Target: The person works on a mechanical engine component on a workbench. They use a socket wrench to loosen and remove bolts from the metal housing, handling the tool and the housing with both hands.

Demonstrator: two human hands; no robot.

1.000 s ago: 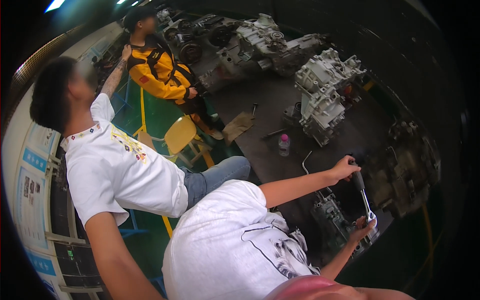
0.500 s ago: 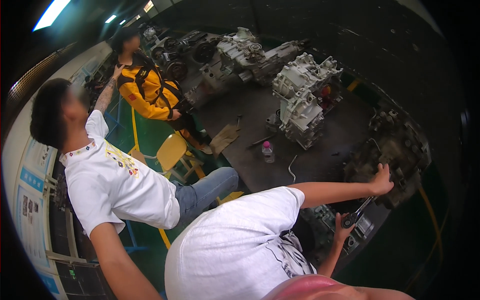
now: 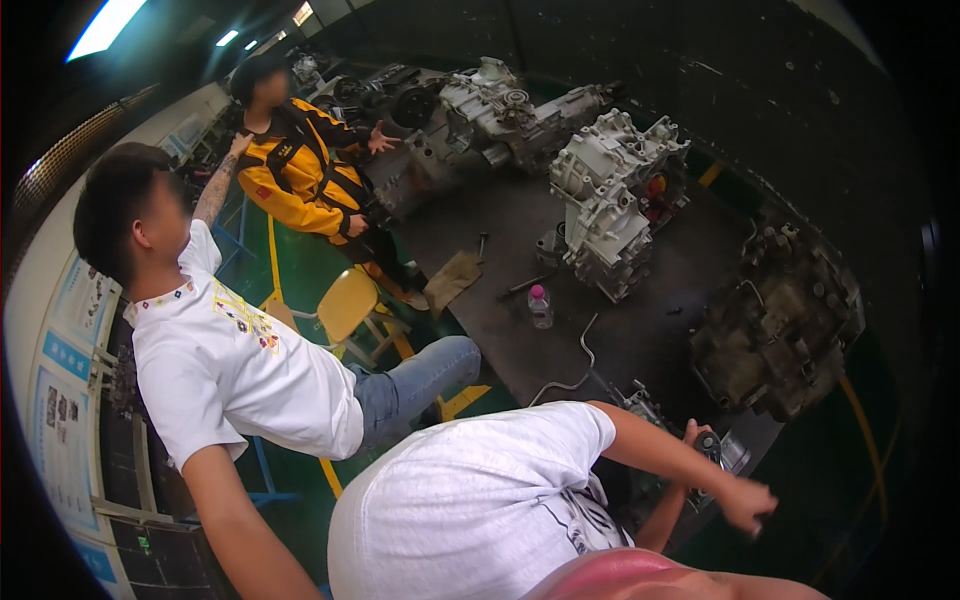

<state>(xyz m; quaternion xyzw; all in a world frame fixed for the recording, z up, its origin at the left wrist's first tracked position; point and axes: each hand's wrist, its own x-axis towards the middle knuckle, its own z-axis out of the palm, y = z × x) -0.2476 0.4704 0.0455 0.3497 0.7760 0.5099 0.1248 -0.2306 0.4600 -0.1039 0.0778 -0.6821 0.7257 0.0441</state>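
My right hand, partly hidden by my left forearm, is closed round a ratchet wrench with a round black head. Beneath it, at the bench edge, a silver metal casing shows in part. My left hand hovers beyond that edge, out to the right and apart from the wrench. Its fingers are curled, and a small dark spot shows at their tips; what they hold, if anything, I cannot make out. Above the hands on the bench sits a dark, grimy engine or gearbox unit.
A pale gearbox housing stands mid-bench, with a pink-capped bottle and a bent metal rod nearer. At left are a person in a white shirt, a person in a yellow-black jacket and a yellow stool.
My left hand has drawn back from the dark unit, down past the wrench. The wrench's shaft no longer shows extended toward that unit. The person in the jacket has raised an open hand.
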